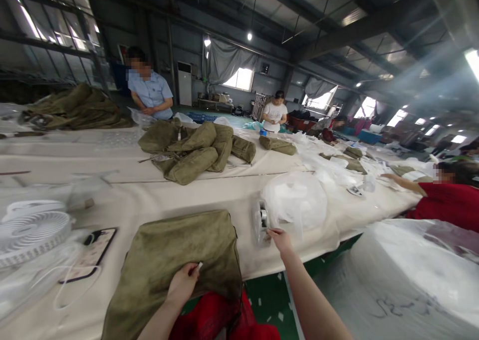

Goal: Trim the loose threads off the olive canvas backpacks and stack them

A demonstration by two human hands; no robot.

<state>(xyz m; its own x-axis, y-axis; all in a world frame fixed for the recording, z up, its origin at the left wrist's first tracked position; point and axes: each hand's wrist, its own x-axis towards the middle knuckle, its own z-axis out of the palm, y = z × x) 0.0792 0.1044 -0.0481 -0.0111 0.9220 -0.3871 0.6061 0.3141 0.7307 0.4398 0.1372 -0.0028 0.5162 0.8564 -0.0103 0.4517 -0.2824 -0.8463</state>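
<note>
An olive green bag (175,265) lies flat on the white table (232,190) right in front of me. My left hand (182,284) rests on the bag's near edge, fingers closed on a small pale object that I cannot make out. My right hand (280,239) reaches forward to a tape dispenser (262,221) at the table's near edge, its fingers touching the dispenser's base. A heap of clear plastic bags (295,200) sits just behind the dispenser.
A white fan (30,233) and a phone (92,253) lie at my left. A pile of olive bags (196,150) sits mid-table, another (75,108) far left. Three other people are around the table: in blue (149,93), in white (275,113), in red (447,198).
</note>
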